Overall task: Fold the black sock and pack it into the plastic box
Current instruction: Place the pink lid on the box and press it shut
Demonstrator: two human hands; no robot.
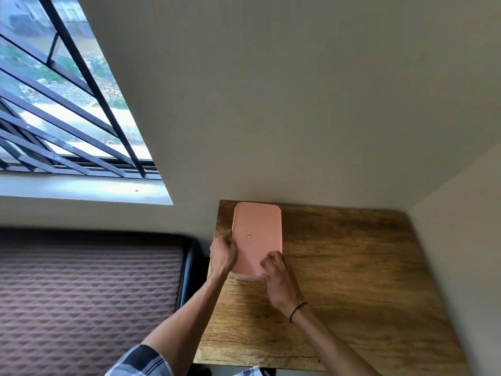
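Pink lid (256,234) seated flat on the plastic box (248,278), box itself showing only as a pale translucent strip under the lid's near edge. Set at the far left corner of the wooden table (352,267), far end close against the wall (298,104), left side near the table's left edge. Probably parked there to brace against the wall while the lid is worked, though that is only a reading.

Left hand (222,256) curled round the lid's left long edge, fingers bent over the rim, thumb side toward the table edge: a clamp on the edge, likely to steady the box or to press or lift that side. Right hand (276,275) on the near right corner, fingertips bunched and pressed down on the lid, thin black band (297,312) at the wrist. Whether snapping shut or prising open, cannot tell.

Black sock nowhere in sight: not on the table, not in either hand. Possibly inside the box beneath the opaque lid, possibly out of view; no way to say.

Long axis of box and lid running from near edge to far edge of the table, almost square to the wall, short ends facing the person and the wall. Small mark at the lid's centre upright along that same axis
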